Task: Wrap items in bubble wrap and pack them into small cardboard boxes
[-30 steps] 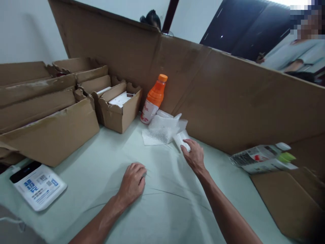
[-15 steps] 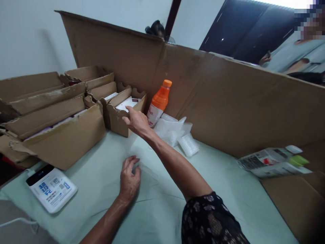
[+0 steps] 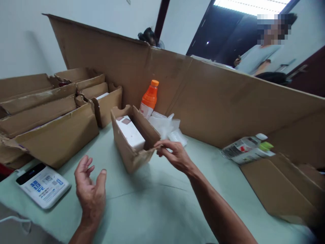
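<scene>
My right hand (image 3: 175,155) pinches the near rim of a narrow open cardboard box (image 3: 123,149), which is tilted over the green tabletop. Inside that box lies a white carton (image 3: 130,133) with a small brown patch on its top. My left hand (image 3: 90,188) is to the left of the box, palm turned up and fingers spread, holding nothing. Just behind the box stands an orange-capped bottle (image 3: 149,98), and beside it lies a pile of clear bubble-wrap pouches (image 3: 165,125).
Several cardboard boxes (image 3: 58,132) stand at the left, and a white scale-like device (image 3: 43,186) lies in front. A tall cardboard wall (image 3: 215,101) lines the back. At right are a lying clear bottle (image 3: 243,147) and another cardboard box (image 3: 274,186). Beyond the wall is a person (image 3: 259,57).
My right hand has gone from over the row of boxes to gripping the narrow box, now pulled out toward me. My left hand has moved left and opened. The view has shifted right.
</scene>
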Demonstrator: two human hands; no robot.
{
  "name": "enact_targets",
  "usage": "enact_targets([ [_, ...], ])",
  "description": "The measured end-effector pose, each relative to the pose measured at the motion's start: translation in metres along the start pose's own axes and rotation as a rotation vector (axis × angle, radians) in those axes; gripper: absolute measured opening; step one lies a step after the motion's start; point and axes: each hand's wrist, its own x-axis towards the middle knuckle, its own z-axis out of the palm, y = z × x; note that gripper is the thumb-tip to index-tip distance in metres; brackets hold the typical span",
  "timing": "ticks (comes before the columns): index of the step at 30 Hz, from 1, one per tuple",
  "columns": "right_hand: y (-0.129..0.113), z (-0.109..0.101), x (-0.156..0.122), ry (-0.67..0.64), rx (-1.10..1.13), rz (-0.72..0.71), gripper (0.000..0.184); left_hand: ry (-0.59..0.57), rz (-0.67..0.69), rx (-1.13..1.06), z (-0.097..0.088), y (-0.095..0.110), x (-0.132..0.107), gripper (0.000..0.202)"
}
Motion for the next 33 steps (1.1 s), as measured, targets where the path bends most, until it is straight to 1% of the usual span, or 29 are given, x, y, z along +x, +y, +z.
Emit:
enact_targets([
  [2, 0.009, -0.025, -0.041, 0.187, 0.133, 0.071, 0.013, -0.07, -0.027, 0.014, -0.007, 0.002, -0.007, 0.076],
  [3, 0.014, -0.035, -0.06, 0.304, 0.19, 0.107, 0.016, -0.11, -0.042, 0.022, -0.009, 0.002, -0.011, 0.078],
  [5, 0.026, -0.049, -0.092, 0.517, 0.274, 0.18, 0.035, -0.191, -0.069, 0.032, -0.007, 0.003, -0.016, 0.079],
  [6, 0.032, -0.051, -0.106, 0.581, 0.295, 0.222, 0.043, -0.229, -0.079, 0.031, -0.005, 0.003, -0.017, 0.08],
  [7, 0.037, -0.05, -0.118, 0.608, 0.307, 0.267, 0.047, -0.263, -0.091, 0.025, -0.002, 0.004, -0.019, 0.081],
  [8, 0.041, -0.046, -0.128, 0.608, 0.314, 0.311, 0.047, -0.293, -0.106, 0.014, 0.002, 0.005, -0.019, 0.082],
  [10, 0.046, -0.032, -0.141, 0.541, 0.333, 0.378, 0.045, -0.34, -0.151, -0.013, 0.009, 0.007, -0.021, 0.083],
  [13, 0.046, -0.004, -0.146, 0.441, 0.376, 0.403, 0.047, -0.405, -0.265, -0.014, 0.017, 0.007, -0.025, 0.081],
  [16, 0.044, 0.016, -0.145, 0.44, 0.389, 0.406, 0.055, -0.464, -0.358, 0.02, 0.017, 0.005, -0.032, 0.077],
  [19, 0.044, 0.025, -0.15, 0.459, 0.37, 0.416, 0.062, -0.474, -0.386, 0.101, 0.01, 0.001, -0.039, 0.074],
  [22, 0.043, 0.027, -0.157, 0.456, 0.35, 0.425, 0.058, -0.459, -0.376, 0.179, 0.007, -0.002, -0.042, 0.073],
  [25, 0.045, 0.024, -0.157, 0.442, 0.356, 0.414, 0.056, -0.45, -0.366, 0.208, 0.015, -0.003, -0.042, 0.069],
  [27, 0.05, 0.019, -0.15, 0.457, 0.354, 0.402, 0.058, -0.463, -0.344, 0.189, 0.029, -0.002, -0.039, 0.067],
  [29, 0.06, 0.012, -0.14, 0.493, 0.342, 0.392, 0.059, -0.491, -0.322, 0.166, 0.049, 0.0, -0.035, 0.066],
  [31, 0.073, 0.003, -0.131, 0.519, 0.33, 0.384, 0.059, -0.508, -0.306, 0.158, 0.069, 0.0, -0.031, 0.065],
  [33, 0.09, -0.008, -0.125, 0.511, 0.322, 0.385, 0.059, -0.512, -0.29, 0.143, 0.084, -0.002, -0.029, 0.065],
])
